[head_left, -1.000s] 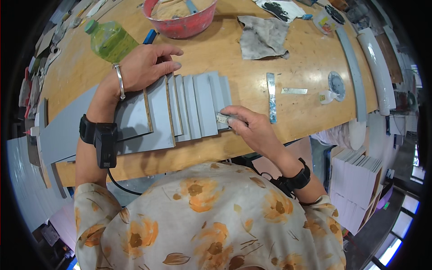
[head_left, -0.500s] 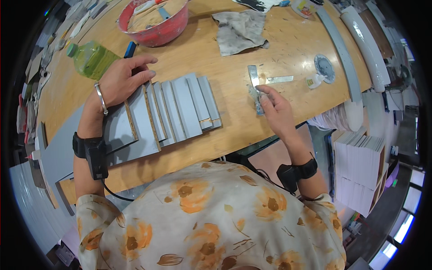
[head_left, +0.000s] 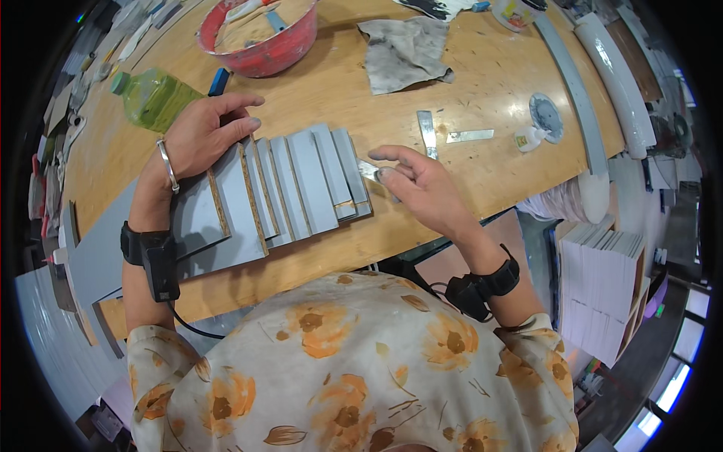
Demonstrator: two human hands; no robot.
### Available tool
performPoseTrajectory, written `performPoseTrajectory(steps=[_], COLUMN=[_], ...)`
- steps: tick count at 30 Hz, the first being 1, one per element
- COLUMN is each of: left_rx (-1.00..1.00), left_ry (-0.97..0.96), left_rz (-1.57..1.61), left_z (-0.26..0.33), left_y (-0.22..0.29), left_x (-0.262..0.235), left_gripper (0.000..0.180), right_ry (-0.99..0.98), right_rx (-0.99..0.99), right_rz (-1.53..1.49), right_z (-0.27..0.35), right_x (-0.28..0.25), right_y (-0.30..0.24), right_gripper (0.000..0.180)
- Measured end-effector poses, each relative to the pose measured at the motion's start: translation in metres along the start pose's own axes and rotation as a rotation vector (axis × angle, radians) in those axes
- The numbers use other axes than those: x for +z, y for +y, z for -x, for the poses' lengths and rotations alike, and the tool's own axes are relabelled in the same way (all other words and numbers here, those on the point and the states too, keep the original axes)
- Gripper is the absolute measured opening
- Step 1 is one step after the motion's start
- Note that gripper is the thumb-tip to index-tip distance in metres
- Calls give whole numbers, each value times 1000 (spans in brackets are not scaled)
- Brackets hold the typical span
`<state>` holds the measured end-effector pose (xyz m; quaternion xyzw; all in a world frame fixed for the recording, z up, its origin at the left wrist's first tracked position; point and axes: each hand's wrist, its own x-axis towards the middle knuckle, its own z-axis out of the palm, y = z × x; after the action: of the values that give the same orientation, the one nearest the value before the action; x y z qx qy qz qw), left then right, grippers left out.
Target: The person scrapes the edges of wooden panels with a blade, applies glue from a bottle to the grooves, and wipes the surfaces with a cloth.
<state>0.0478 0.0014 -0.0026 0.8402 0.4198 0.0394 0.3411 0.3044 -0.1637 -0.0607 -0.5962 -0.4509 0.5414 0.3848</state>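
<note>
A row of grey slats [head_left: 301,184] with raw wood edges lies overlapping on the wooden bench [head_left: 482,181], fanned from left to right. My left hand [head_left: 207,135] rests flat on the upper left slats, fingers spread, a metal bangle on the wrist. My right hand [head_left: 422,184] sits just right of the last slat, index finger stretched out. Its fingertips pinch a small grey strip [head_left: 370,172] against the right edge of the row.
A red bowl [head_left: 260,38] with tools, a green bottle [head_left: 154,98] and a grey rag [head_left: 407,49] stand behind the slats. Two metal strips [head_left: 427,132] lie to the right. Long grey mouldings [head_left: 576,83] curve along the bench's right edge; stacked white boards [head_left: 602,286] sit below.
My right hand reached right to the metal strips, then came back left to the right end of the slat row with a small strip. The left hand stayed on the slats.
</note>
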Motion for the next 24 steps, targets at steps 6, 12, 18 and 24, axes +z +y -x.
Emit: performPoseTrajectory(steps=[6, 12, 18, 24], left_rx=[11, -4, 24, -10], left_ry=[14, 13, 10, -8], left_rz=[56, 106, 80, 60], left_z=[-1, 0, -3, -4], left_y=[0, 1, 1, 2], left_x=[0, 1, 1, 0], left_gripper=[34, 34, 34, 34], right_ry=[-2, 124, 364, 420], right_rx=[-119, -193, -124, -169], right_rz=[156, 146, 446, 565], right_z=[-1, 1, -14, -14], right_x=[18, 14, -36, -53], right_y=[-12, 3, 40, 56], right_gripper=[35, 39, 39, 31])
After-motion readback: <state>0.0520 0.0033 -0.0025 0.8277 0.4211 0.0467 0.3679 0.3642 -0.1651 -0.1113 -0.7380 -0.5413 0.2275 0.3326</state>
